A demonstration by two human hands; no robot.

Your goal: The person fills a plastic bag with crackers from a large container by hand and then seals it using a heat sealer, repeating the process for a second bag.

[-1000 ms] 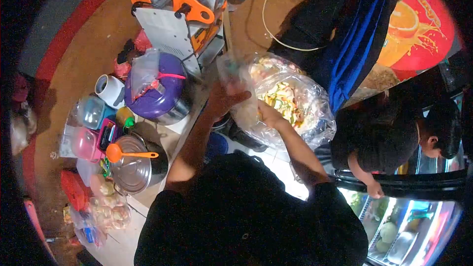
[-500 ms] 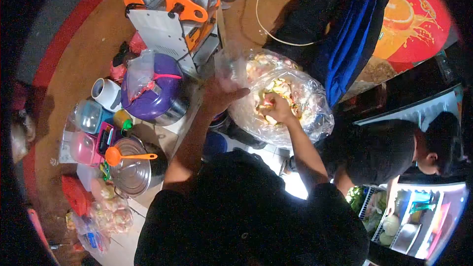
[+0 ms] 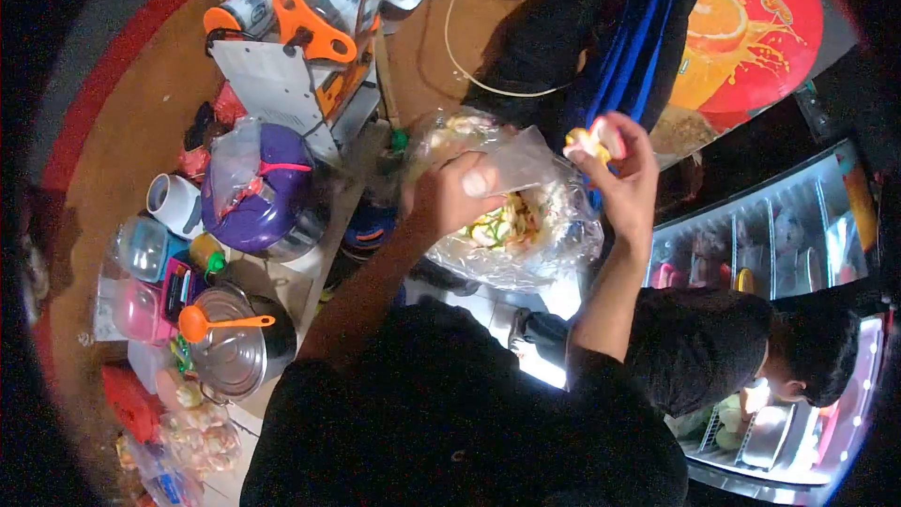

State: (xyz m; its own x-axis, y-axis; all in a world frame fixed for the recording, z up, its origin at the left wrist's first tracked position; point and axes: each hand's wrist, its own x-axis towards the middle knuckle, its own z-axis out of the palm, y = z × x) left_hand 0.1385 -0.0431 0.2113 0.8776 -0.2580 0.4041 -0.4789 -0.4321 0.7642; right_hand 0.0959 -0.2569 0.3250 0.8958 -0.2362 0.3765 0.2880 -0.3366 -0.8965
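My left hand (image 3: 446,195) is closed on a small clear plastic bag (image 3: 527,161), which stretches to the right from my fingers. A pale spot shows by the thumb; I cannot make out what it is. Raised at the right, my right hand (image 3: 627,178) pinches a few crackers (image 3: 589,144), whitish with yellow and pink edges. Below and between my hands sits a large clear plastic bag (image 3: 572,242), its mouth spread wide. Inside it are many similar crackers (image 3: 502,228), some with green and yellow edges.
A purple-lidded pot (image 3: 258,188), a metal-lidded pot (image 3: 230,357) with an orange ladle (image 3: 225,322), and plastic containers (image 3: 141,249) stand at the left. Behind is a cup-sealing-like machine (image 3: 267,80). A co-worker (image 3: 704,347) bends toward a lit fridge (image 3: 779,451) at the right.
My right hand has come up out of the large bag and moved right with crackers. My left hand now shows a small bag over the large one. The co-worker has shifted lower.
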